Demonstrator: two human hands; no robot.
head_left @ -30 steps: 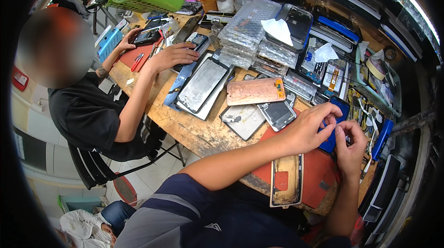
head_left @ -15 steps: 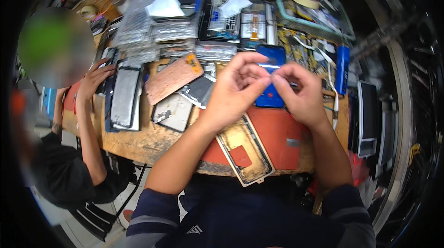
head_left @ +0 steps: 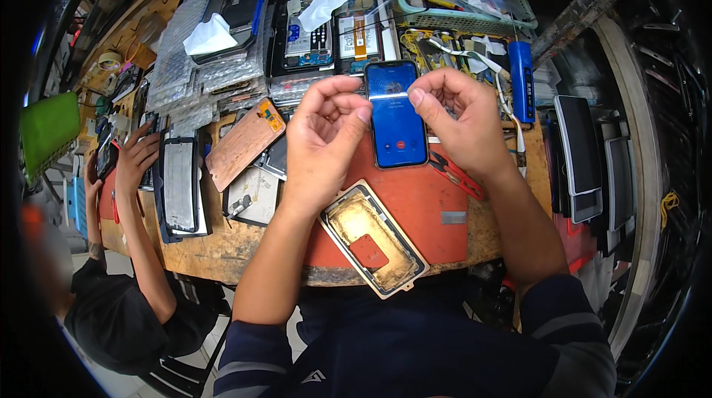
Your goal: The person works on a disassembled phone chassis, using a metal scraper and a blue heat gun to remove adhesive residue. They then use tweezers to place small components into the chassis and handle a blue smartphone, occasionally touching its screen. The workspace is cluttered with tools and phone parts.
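Note:
A phone [head_left: 400,120] with a lit blue screen lies face up at the back of the red mat [head_left: 437,227]. My left hand [head_left: 326,138] hovers at its left edge, thumb and fingers curled together. At its right edge my right hand [head_left: 460,120] has thumb and forefinger pinched. A thin pale line crosses the screen between both fingertips; whether it is a held strand or a reflection is unclear. Nearer me, a gold-lined rectangular frame [head_left: 345,224] with a cut-out lies tilted, its corner past the table edge. Red-handled pliers [head_left: 460,175] lie below my right hand.
Opened tablets [head_left: 311,34] and bubble-wrapped stacks [head_left: 174,79] fill the back. A green basket [head_left: 475,20] of supplies stands back right, near a blue tool [head_left: 522,83]. A copper-coloured panel [head_left: 241,146] lies left. Another person's hand [head_left: 137,153] works at far left.
The view has shifted, so the bench appears further left. My hands have drawn apart, uncovering more of the phone. The pliers now show beside my right hand.

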